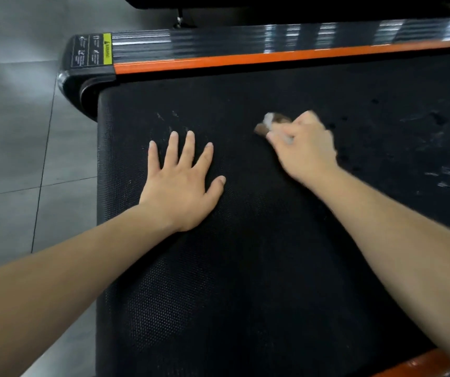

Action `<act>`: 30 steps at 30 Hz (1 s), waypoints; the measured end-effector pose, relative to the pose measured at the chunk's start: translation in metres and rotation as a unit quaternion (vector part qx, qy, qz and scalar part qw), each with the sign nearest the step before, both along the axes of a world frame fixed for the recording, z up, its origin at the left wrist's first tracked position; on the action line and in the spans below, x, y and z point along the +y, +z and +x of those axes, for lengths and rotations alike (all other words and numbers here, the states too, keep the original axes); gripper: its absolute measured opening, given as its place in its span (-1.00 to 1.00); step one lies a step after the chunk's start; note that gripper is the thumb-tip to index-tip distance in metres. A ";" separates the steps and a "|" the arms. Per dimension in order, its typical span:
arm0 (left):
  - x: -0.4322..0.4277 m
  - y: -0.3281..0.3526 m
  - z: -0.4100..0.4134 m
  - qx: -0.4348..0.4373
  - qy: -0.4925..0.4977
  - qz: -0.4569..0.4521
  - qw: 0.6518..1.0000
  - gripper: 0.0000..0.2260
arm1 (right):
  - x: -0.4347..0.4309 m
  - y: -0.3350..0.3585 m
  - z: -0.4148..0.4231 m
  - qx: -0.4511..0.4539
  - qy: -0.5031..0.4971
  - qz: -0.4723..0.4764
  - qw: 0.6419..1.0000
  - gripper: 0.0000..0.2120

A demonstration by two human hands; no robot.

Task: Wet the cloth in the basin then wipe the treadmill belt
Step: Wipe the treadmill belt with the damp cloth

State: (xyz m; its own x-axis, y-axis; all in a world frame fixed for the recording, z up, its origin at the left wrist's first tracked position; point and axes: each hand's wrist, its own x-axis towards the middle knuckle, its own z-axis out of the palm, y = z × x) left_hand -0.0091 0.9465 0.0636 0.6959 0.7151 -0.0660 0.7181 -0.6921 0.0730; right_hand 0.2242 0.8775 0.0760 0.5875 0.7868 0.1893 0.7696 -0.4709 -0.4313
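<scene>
Your left hand [180, 183] lies flat, fingers spread, bracing on the treadmill belt [245, 268]. Your right hand [305, 148] grips the bunched cloth [270, 123], pressing it down to wipe.

I saw grey floor tiles [9, 137] on the left, an orange strip [272, 57] along the far side rail, and a yellow warning sticker [107, 49].
</scene>
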 end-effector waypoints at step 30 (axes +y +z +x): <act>-0.072 0.004 -0.009 0.003 0.000 -0.023 1.000 -0.40 | -0.123 -0.007 -0.025 -0.042 0.242 0.012 0.969 -0.67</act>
